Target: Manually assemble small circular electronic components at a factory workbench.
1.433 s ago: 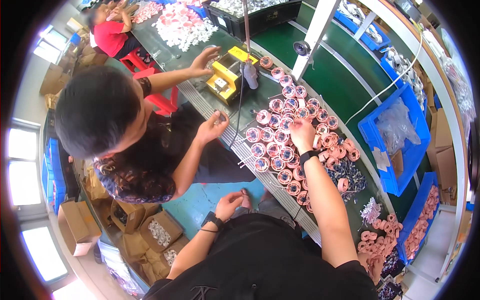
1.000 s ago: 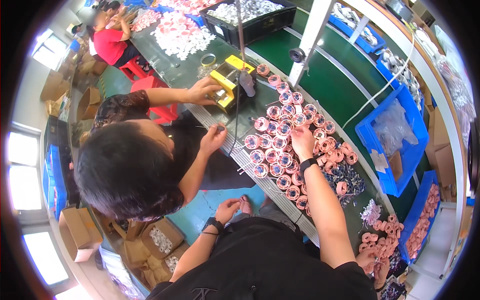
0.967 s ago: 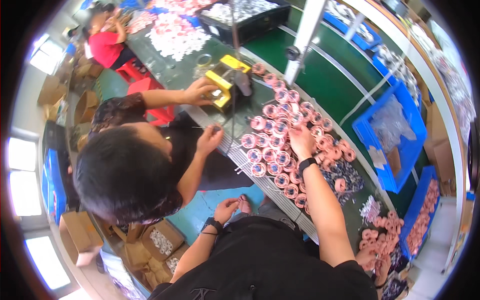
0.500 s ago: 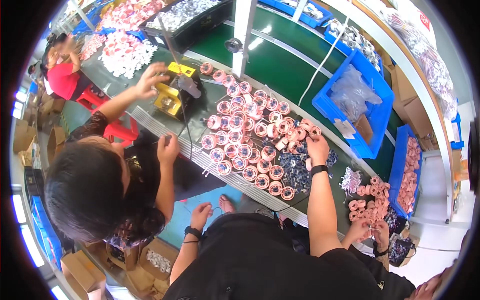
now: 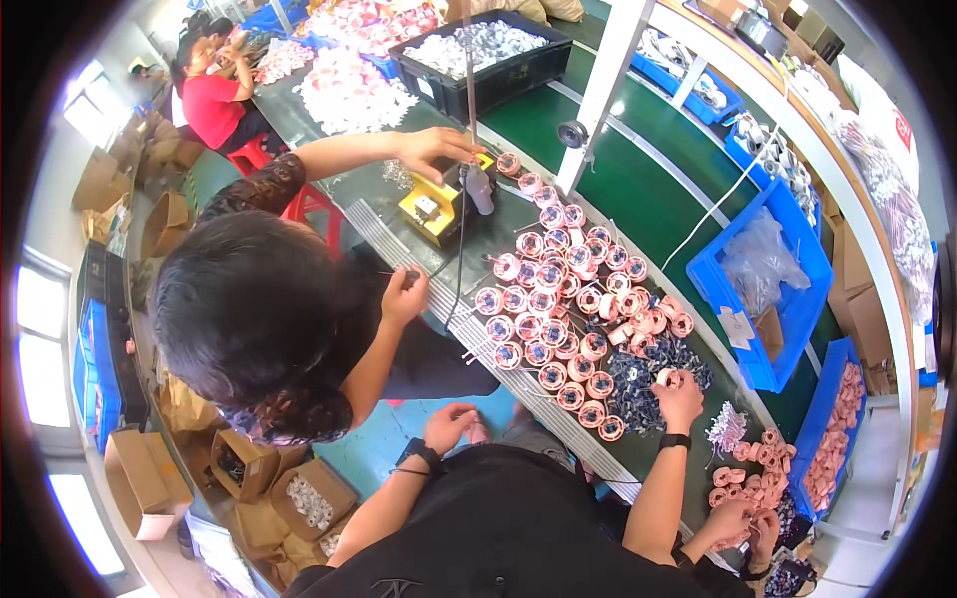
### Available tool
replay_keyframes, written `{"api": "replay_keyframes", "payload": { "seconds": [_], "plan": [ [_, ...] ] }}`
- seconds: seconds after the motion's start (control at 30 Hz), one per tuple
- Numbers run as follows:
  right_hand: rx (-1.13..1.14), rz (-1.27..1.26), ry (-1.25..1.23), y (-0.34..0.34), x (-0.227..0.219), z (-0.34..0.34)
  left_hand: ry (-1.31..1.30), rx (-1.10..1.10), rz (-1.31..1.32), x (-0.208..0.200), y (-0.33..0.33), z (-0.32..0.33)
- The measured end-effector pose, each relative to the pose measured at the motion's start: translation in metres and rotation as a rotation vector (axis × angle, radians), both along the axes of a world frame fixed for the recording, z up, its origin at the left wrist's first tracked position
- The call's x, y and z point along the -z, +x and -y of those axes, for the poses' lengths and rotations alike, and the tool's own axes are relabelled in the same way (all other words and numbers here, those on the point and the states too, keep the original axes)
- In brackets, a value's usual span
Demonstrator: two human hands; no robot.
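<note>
My right hand (image 5: 680, 401) is closed on a pink ring-shaped coil part (image 5: 667, 378), held at the fingertips over the near right side of a heap of small dark blue parts (image 5: 638, 404). Beyond and to the left of that heap stand many pink round coil parts (image 5: 543, 299) with dark centres and thin leads, several of them piled on one another. Low in front of my body, off the bench edge, my left hand (image 5: 451, 427) has its fingers curled together. What it holds, if anything, is too small to make out.
At left a co-worker's hand (image 5: 439, 151) touches a yellow and black device (image 5: 431, 209). Another person's hands (image 5: 743, 523) work at lower right, near pink parts (image 5: 763, 468) and a bundle of white leads (image 5: 727, 429). A blue bin (image 5: 763, 369) stands across the bench.
My right hand has drawn back toward me from the pink pile, with a pink ring in its fingers. The dark wire seen at my left hand no longer shows clearly. The view has turned left.
</note>
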State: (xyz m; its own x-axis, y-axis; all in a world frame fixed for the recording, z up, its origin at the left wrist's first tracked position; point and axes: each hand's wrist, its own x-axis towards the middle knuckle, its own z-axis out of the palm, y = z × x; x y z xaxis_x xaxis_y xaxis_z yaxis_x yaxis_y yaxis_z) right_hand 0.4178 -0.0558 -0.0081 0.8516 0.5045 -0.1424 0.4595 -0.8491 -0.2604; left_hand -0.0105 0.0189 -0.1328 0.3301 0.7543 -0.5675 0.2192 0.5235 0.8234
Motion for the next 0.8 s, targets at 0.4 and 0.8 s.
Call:
{"api": "replay_keyframes", "payload": {
  "seconds": [0.4, 0.8],
  "plan": [
    [-1.135, -0.454, 0.516, -0.176, -0.095, -0.055, -0.258, 0.107, 0.661, -0.129, 0.059, -0.018],
    [-0.956, -0.401, 0.864, -0.212, -0.1, -0.043, -0.274, -0.012, 0.936, -0.151, 0.039, -0.01]
  ]
}}
